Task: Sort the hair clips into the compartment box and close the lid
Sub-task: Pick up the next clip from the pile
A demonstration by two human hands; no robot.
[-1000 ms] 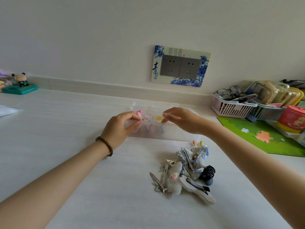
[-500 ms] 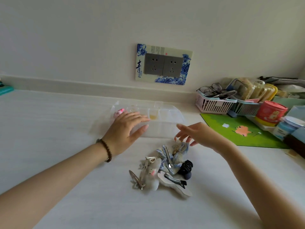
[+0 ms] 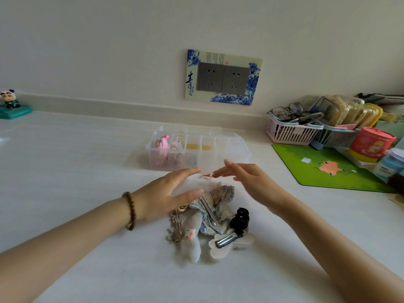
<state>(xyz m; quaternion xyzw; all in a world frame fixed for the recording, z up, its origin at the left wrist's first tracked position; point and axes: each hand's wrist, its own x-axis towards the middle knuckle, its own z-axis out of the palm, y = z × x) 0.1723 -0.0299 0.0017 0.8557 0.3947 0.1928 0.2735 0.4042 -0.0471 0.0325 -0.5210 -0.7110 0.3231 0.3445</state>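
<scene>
A clear compartment box (image 3: 237,149) stands open near the wall, with a pink clip (image 3: 161,144) in its left compartment and small yellow pieces further right. In front of it lies a pile of hair clips (image 3: 209,217): lace bows, a black claw clip (image 3: 240,218), a white plush clip and metal snap clips. My left hand (image 3: 168,193) hovers open over the pile's left side. My right hand (image 3: 247,178) is open, fingertips just beside a small pinkish clip (image 3: 206,176) on the table between box and pile.
At the right stand a pink basket (image 3: 290,133) with glasses, a blue basket of packets, a red tin (image 3: 371,143) and a green mat (image 3: 323,169). A small figurine (image 3: 9,103) sits far left. A socket plate (image 3: 223,77) is on the wall.
Both hands have pulled back from the box toward the pile. The right fingers now reach the small clip lying in front of the box; the left hand came down over the pile.
</scene>
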